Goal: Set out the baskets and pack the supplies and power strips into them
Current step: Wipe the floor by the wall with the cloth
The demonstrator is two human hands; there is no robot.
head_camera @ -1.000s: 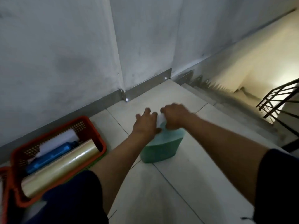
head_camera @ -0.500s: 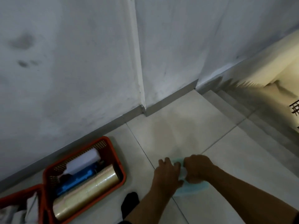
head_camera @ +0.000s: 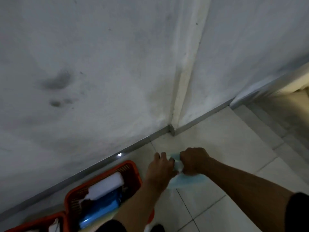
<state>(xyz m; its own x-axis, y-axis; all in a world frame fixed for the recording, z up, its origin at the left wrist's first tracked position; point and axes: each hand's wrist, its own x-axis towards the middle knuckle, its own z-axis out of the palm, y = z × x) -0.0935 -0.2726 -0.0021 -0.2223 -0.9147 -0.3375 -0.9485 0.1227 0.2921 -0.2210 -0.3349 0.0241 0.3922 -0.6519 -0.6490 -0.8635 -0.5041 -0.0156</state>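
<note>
A green basket (head_camera: 189, 180) stands on the tiled floor, mostly covered by both hands. My left hand (head_camera: 161, 166) rests on its left rim with fingers curled over it. My right hand (head_camera: 194, 162) is closed in a fist over a white item (head_camera: 177, 164) at the basket's top. To the left, an orange basket (head_camera: 132, 166) holds a white object (head_camera: 107, 185) and a blue object (head_camera: 102, 213). The corner of a second orange basket (head_camera: 38, 223) shows at the bottom left.
A grey wall with a metal skirting (head_camera: 100, 163) runs close behind the baskets, with a corner post (head_camera: 172, 129). Stairs (head_camera: 274, 124) drop away at the right. My left forearm crosses over the orange basket's right end.
The view has tilted up toward the wall. Both hands stay on the green basket, which now sits closer to the orange basket and the wall. The clear roll in the orange basket is hidden.
</note>
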